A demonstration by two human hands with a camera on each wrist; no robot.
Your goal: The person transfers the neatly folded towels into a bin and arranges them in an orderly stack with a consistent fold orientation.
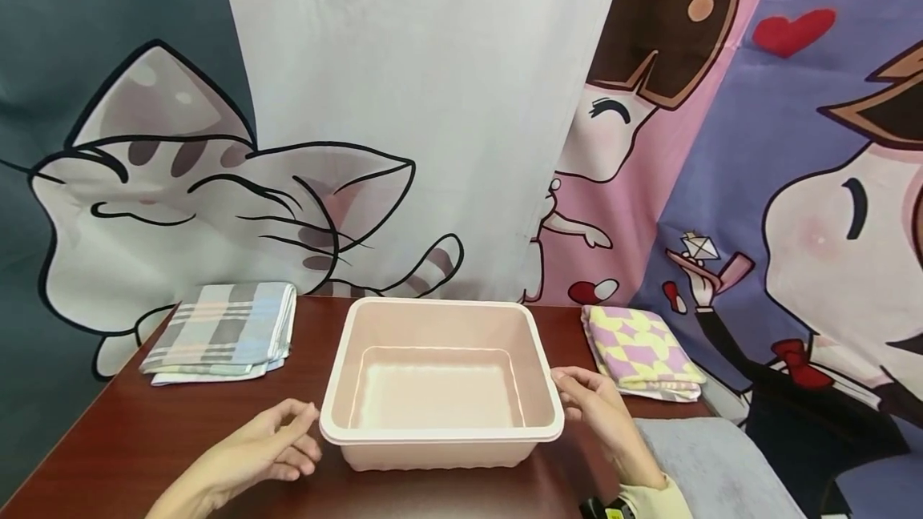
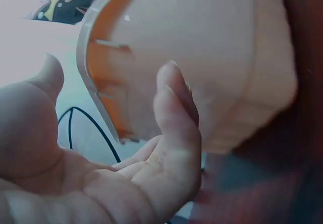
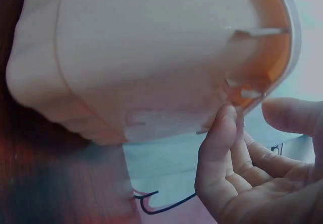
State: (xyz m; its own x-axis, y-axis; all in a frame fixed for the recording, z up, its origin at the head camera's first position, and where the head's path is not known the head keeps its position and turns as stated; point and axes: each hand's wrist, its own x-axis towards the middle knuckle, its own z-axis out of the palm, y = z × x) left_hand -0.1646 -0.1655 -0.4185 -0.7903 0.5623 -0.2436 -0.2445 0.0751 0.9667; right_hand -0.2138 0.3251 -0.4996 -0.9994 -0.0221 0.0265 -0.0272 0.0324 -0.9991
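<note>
A pale pink plastic basin [image 1: 440, 451], rectangular with a wide rolled rim, sits upright on the dark red-brown table, its inside bottom facing up. My left hand [image 1: 263, 451] is at the basin's front left corner, fingers loosely bent; in the left wrist view its thumb stands well away from the rim. On the other side, my right hand [image 1: 594, 415] has its fingertips right at the right rim. From the right wrist, the fingers [image 3: 217, 138] overlap the basin's outer wall below the rim, with a gap between them and the thumb.
A folded plaid cloth [image 1: 223, 331] lies at the table's back left. At the back right is a folded yellow and purple cloth [image 1: 642, 351]. A grey padded surface [image 1: 714, 463] adjoins the table at the right. A cartoon-printed curtain [image 1: 433, 102] hangs behind the table [image 1: 108, 455].
</note>
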